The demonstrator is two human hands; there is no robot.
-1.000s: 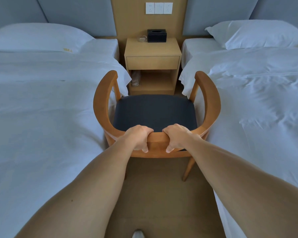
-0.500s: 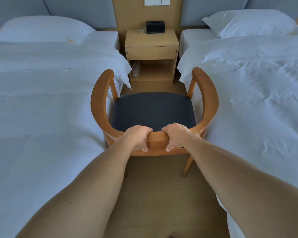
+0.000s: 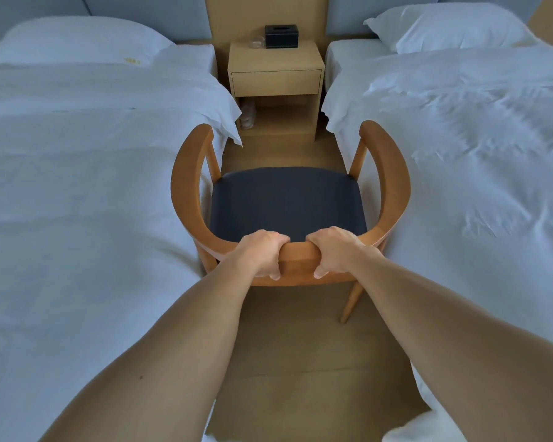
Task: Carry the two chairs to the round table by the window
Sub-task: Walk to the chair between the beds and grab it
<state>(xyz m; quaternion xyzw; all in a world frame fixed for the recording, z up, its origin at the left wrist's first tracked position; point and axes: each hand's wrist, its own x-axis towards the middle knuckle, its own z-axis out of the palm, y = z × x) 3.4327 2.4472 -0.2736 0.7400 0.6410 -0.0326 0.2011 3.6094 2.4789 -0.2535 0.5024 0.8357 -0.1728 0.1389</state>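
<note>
Nearest us, floor: bare wood-toned floor [image 3: 300, 362] runs up the aisle between the two beds, and our forearms reach forward over it.
Left hand: our left hand [image 3: 262, 256] wraps the chair's top rail, fingers curled over the far edge and thumb under the near one, holding the wood firmly.
Right hand: our right hand [image 3: 332, 253] holds the same rail just beside the left, in a matching closed grip around the wood.
Chair: the chair [image 3: 286, 202], wooden frame with a dark seat pad, stands in the aisle with its back toward us and its arms curving away; one rear leg shows at lower right, and we cannot tell whether the legs are on the floor or just off it.
Clearance: the left bed [image 3: 77, 186] and the right bed [image 3: 476, 170] flank the chair closely, their white covers hanging just beside the armrests.
Far end: a nightstand [image 3: 275, 74] closes the aisle, with a black tissue box [image 3: 281, 36] on top; pillows lie at each bed head.
Step in hand: we judge this to be the first chair's pickup; neither the second chair nor the round table by the window is in view.
Next move: we reckon it calls for drawing the chair straight back toward us out of the aisle, keeping the armrests from snagging the bedding, then turning toward the window.
</note>
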